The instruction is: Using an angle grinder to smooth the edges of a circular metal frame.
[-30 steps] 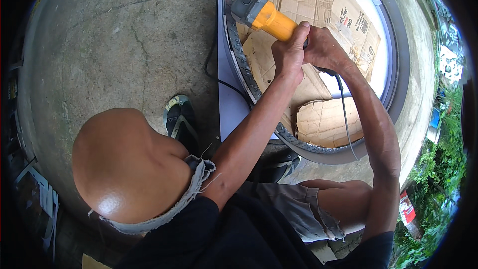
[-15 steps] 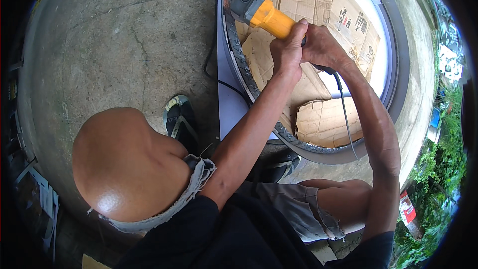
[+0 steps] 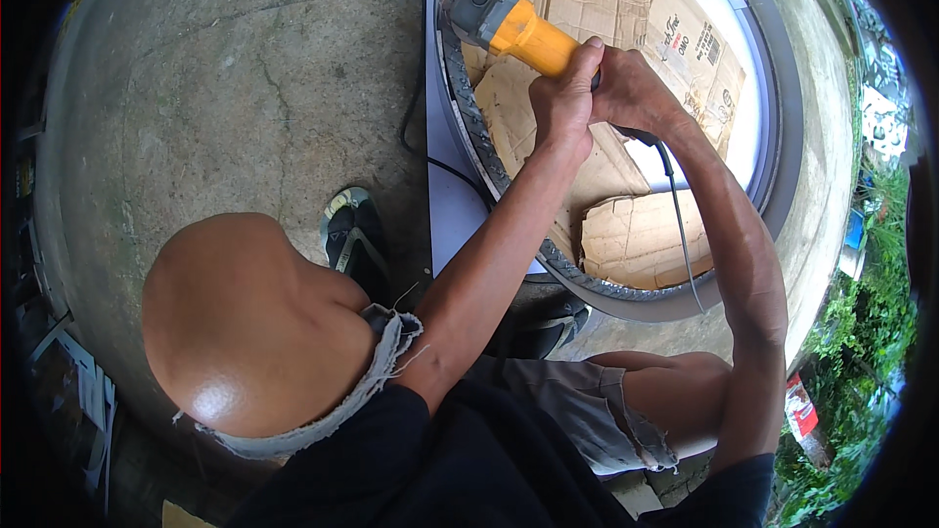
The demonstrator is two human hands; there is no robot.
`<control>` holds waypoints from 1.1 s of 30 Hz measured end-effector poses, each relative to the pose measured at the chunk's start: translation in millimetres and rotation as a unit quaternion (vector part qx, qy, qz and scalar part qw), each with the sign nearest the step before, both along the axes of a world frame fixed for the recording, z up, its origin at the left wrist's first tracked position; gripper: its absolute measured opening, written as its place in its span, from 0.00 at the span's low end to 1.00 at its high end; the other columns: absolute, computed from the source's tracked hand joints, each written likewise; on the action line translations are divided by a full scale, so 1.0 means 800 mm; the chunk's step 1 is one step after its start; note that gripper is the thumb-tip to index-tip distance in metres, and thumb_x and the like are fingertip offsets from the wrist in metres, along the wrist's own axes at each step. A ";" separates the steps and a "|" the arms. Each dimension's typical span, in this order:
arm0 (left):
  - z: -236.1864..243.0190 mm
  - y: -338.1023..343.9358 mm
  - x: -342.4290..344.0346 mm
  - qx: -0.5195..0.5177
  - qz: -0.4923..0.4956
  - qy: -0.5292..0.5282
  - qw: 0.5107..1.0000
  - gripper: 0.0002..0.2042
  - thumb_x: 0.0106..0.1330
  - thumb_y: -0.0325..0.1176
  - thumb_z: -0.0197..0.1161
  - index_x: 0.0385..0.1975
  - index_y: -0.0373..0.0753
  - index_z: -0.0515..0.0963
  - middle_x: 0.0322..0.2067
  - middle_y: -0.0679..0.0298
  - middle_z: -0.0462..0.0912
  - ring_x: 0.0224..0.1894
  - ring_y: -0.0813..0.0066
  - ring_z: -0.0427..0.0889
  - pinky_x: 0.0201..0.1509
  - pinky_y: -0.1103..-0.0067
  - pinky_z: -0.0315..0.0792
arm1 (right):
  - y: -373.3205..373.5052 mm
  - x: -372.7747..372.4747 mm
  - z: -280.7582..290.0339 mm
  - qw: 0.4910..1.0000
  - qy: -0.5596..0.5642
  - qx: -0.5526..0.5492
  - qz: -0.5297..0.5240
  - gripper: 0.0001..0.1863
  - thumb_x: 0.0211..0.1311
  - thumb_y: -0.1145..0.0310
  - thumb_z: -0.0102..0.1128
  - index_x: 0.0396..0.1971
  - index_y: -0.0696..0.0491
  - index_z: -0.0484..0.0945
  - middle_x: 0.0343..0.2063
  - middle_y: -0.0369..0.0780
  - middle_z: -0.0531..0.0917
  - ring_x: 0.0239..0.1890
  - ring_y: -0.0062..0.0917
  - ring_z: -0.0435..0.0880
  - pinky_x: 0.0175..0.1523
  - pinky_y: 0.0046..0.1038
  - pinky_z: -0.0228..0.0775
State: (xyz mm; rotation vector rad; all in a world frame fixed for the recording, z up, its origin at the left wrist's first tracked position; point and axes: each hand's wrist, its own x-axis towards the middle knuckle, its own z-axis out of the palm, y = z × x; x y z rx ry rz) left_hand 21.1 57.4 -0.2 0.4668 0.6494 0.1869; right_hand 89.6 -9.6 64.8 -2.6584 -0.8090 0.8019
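Observation:
A yellow angle grinder [image 3: 528, 36] with a dark grey head lies across the left part of a large round frame [image 3: 773, 152]. Its head rests over the frame's dark, rough inner rim; the disc beneath is hidden. My left hand [image 3: 565, 98] is closed round the rear of the grinder's body, thumb pointing up along it. Just right of it, my right hand [image 3: 636, 93] wraps the back end, pressed against the left. From under the right hand a black power cord [image 3: 675, 186] hangs down across the frame. Pieces of brown cardboard [image 3: 577, 0] lie inside the ring.
A white board [image 3: 450, 225] lies beneath the frame on the concrete floor [image 3: 225, 88]. A black cable [image 3: 416, 88] runs along the floor to the board. My sandalled foot [image 3: 354, 235] stands left of the board. Green plants [image 3: 861, 332] grow at the far right.
Almost nothing differs. The grinder's head sits very slightly lower, and both hands keep the same hold.

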 end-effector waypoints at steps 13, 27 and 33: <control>-0.006 -0.002 0.000 0.005 0.000 0.006 1.000 0.26 0.60 0.40 0.75 0.51 0.29 0.75 0.44 0.61 0.79 0.45 0.75 0.80 0.45 0.76 0.78 | 0.000 -0.004 -0.003 1.000 0.002 -0.014 -0.005 0.27 0.38 0.63 0.75 0.37 0.66 0.79 0.30 0.55 0.86 0.37 0.46 0.88 0.47 0.39 0.80; -0.004 0.005 0.002 0.028 -0.039 0.011 0.999 0.22 0.59 0.39 0.77 0.48 0.33 0.79 0.44 0.60 0.82 0.45 0.74 0.82 0.45 0.77 0.79 | -0.009 0.001 -0.022 1.000 -0.006 0.013 -0.002 0.25 0.41 0.64 0.71 0.38 0.65 0.79 0.28 0.56 0.85 0.34 0.47 0.87 0.43 0.38 0.80; -0.011 0.007 -0.003 0.021 -0.014 0.016 1.000 0.24 0.59 0.39 0.77 0.48 0.31 0.78 0.44 0.60 0.81 0.46 0.74 0.80 0.46 0.76 0.79 | -0.002 -0.005 -0.025 0.999 -0.009 0.040 0.005 0.24 0.40 0.62 0.72 0.35 0.65 0.79 0.27 0.55 0.85 0.34 0.47 0.87 0.43 0.39 0.80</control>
